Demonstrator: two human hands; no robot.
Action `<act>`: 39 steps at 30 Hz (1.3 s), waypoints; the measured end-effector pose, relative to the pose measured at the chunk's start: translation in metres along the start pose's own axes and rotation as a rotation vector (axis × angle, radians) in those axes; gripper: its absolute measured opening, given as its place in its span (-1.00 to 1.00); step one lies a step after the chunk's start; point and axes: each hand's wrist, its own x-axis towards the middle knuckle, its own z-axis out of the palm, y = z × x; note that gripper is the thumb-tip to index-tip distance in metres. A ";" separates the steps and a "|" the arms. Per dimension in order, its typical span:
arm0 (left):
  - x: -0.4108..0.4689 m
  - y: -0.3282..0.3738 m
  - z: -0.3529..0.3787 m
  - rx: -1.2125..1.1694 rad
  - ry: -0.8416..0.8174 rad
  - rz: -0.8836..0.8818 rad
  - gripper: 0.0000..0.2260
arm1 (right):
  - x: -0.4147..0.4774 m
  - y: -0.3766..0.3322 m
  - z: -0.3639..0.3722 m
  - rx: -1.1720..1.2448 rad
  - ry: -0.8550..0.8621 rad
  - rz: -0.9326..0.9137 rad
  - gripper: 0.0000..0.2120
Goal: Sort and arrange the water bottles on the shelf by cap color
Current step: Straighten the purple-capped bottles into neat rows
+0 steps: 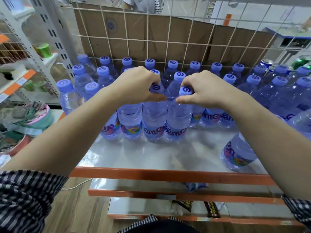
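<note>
Pinched at its purple cap by left grip (139,84): upright clear plastic water bottle (154,118). Pinched likewise by right grip (205,89): twin bottle (178,120), just beside at 3 o'clock. Both in front row on silvery orange-edged shelf (151,155).

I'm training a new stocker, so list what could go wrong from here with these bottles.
1. The left hand grips one front bottle and the right hand the next bottle, by the caps alone. A slip could topple the tightly packed neighbours.
2. A lone bottle stands near the shelf's orange front edge, under the right forearm. Drawing that arm back might knock it off.
</note>
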 end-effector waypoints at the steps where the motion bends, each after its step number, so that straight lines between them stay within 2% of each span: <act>1: -0.001 0.001 0.001 0.040 0.016 -0.021 -0.56 | 0.000 -0.001 0.000 0.002 -0.003 0.000 -0.60; 5: -0.008 -0.001 -0.007 0.132 -0.019 0.008 -0.53 | -0.002 0.000 0.000 -0.020 -0.020 0.007 -0.64; 9: -0.025 -0.019 -0.031 0.026 -0.089 0.085 -0.61 | 0.004 -0.010 -0.009 -0.116 0.006 -0.046 -0.66; 15: -0.047 -0.037 -0.044 -0.017 -0.114 -0.006 -0.65 | 0.025 -0.053 -0.003 0.018 0.055 -0.224 -0.64; 18: -0.047 -0.035 -0.036 0.058 -0.094 -0.051 -0.69 | 0.031 -0.058 0.003 0.003 0.047 -0.208 -0.67; 21: -0.048 -0.033 -0.029 0.152 -0.077 -0.109 -0.58 | 0.032 -0.058 0.002 0.010 0.033 -0.199 -0.70; 31: -0.046 -0.033 -0.030 0.268 -0.082 -0.099 -0.47 | 0.029 -0.061 0.007 0.022 0.087 -0.147 -0.73; 39: -0.067 -0.038 -0.048 0.112 -0.035 -0.042 -0.61 | 0.032 -0.066 0.008 -0.033 0.065 -0.136 -0.75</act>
